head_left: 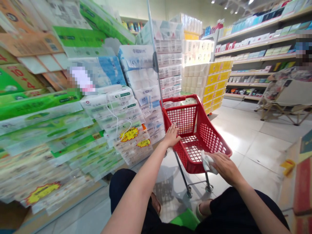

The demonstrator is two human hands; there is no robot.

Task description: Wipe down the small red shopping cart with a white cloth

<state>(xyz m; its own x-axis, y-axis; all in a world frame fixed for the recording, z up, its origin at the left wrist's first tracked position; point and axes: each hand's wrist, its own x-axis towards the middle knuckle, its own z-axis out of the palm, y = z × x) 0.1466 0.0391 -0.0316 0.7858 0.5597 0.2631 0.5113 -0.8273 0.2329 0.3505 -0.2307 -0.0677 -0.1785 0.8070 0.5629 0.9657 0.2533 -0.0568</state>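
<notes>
A small red plastic shopping cart (192,167) on metal legs and casters stands between my feet and the stacked goods. My left hand (172,136) grips its left rim, with the thumb over the inner side and the fingers lying along the edge. In my right hand (225,167) is a crumpled white cloth (207,163), pressed against the near right corner of the rim. The fingers partly cover the cloth, so whether it is fabric or paper I cannot tell. Only the mesh floor and walls show inside the basket.
Stacked tissue packs (114,107) rise close on the left, with yellow price tags (129,134). A thin metal pole (156,61) stands at the cart's far left corner. A person sits in a folding chair (296,94) at right, before stocked shelves (258,39). Boxes (302,172) border the right edge.
</notes>
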